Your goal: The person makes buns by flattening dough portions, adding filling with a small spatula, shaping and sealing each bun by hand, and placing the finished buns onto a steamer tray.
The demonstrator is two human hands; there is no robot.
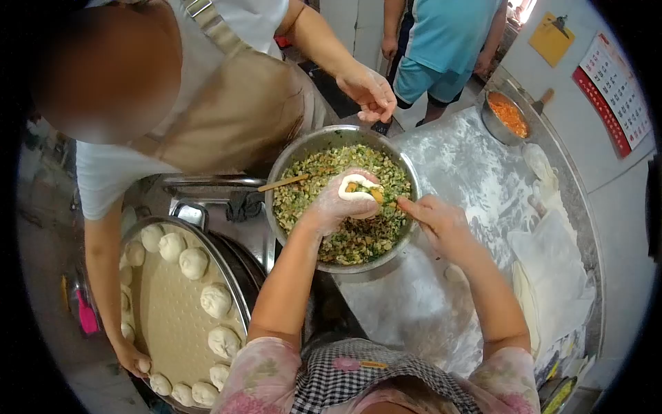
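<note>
A steel bowl (277,157) of chopped green and pale filling stands in front of me. Over it, my left hand (338,205) cups a white dough wrapper (350,195) with orange and green filling inside. My right hand (436,219) is at the bowl's right rim, its fingers pressed together toward the wrapper around a thin tool that I can barely make out. A wooden handle (284,183) rests across the bowl's left edge.
At the left, a co-worker in an apron (241,103) touches a round steamer tray (165,303) bearing several buns. A floury metal table (455,165) holds a bowl of orange filling (509,119) and white cloths (555,276). Another person (441,41) stands behind.
</note>
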